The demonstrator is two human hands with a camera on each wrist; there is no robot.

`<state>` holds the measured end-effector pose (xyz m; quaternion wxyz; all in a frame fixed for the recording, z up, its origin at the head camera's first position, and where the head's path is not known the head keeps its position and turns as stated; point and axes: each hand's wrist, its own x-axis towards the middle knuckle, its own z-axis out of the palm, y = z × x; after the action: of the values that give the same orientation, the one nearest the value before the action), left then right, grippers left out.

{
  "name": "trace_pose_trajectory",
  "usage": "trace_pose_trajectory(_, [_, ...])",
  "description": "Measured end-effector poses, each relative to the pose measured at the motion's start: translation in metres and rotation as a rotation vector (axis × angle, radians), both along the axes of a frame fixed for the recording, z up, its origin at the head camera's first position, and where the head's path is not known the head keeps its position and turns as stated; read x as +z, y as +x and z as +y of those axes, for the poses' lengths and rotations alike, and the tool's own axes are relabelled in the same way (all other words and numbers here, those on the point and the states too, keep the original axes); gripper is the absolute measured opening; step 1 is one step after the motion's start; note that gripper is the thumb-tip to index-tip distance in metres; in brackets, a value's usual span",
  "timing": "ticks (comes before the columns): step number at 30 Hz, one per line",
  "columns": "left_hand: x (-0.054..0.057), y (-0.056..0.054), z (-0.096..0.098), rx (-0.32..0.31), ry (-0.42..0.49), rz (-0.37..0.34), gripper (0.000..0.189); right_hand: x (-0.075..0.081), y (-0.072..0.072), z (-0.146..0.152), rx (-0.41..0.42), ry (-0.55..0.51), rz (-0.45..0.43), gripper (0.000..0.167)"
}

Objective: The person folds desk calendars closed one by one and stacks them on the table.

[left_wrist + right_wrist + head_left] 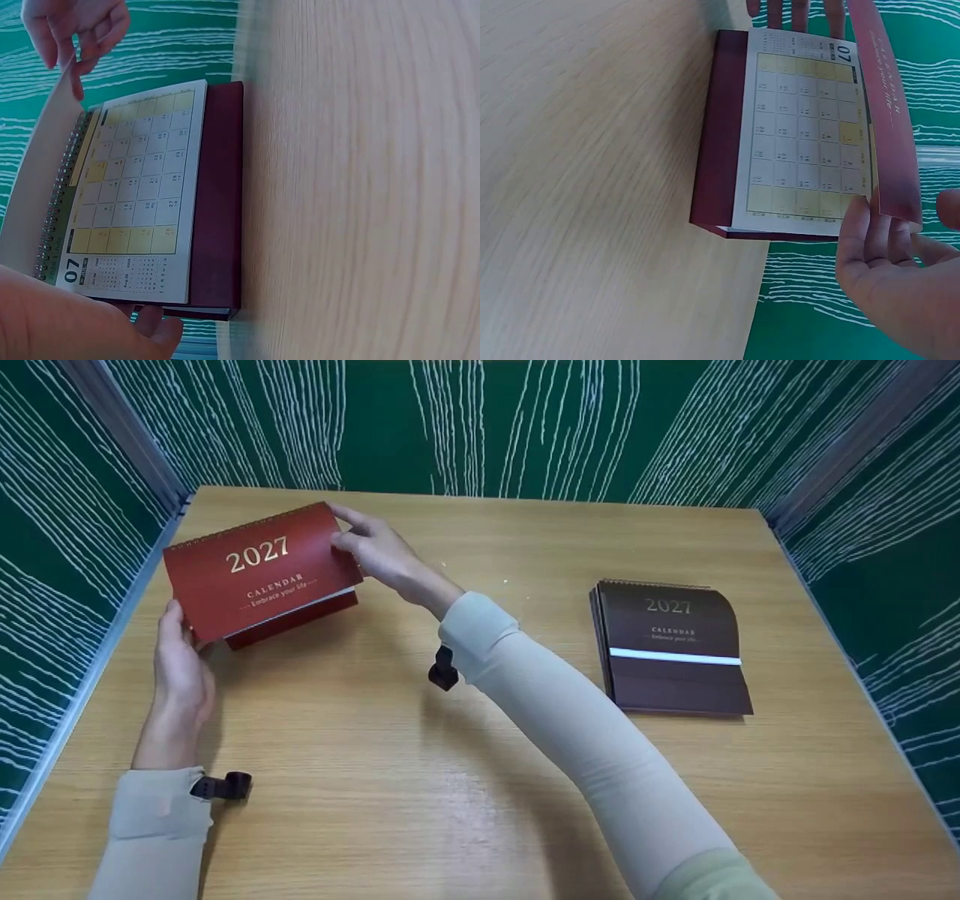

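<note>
A red desk calendar (259,574) marked 2027 is tilted up at the table's left side. My left hand (180,675) holds its left edge, with the fingers partly hidden behind it. At the opposite edge, my right hand (382,555) grips the front cover between thumb and fingers. Both wrist views show that cover (892,127) lifted off the pages along the ring binding (64,191). Beneath it lies a page (127,195) headed 07, with a date grid and yellow bands. The dark red base (217,195) stands out below the page.
A dark brown 2027 desk calendar (675,682) with a pale strip across its front lies on the right of the wooden table (360,780). Green panels (382,427) with white wavy lines enclose the back and sides. Black wrist cameras (444,669) jut from both sleeves.
</note>
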<state>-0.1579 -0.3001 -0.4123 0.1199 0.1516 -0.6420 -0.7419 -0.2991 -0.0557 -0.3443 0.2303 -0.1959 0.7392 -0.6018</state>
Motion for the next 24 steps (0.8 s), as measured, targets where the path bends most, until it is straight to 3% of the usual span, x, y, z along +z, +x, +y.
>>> trace_pose_trajectory(10, [0.001, -0.001, -0.001, -0.040, -0.022, 0.032, 0.059, -0.011, -0.001, -0.004, -0.039, 0.034, 0.091, 0.060])
trace_pose_trajectory(19, [0.005, -0.003, -0.004, -0.144, -0.084, 0.028, 0.063, -0.022, -0.004, -0.003, -0.028, 0.055, 0.167, 0.062])
trace_pose_trajectory(24, [0.005, -0.004, -0.005, -0.161, -0.093, 0.047, 0.065, -0.030, -0.005, -0.003, -0.020, 0.076, 0.202, 0.064])
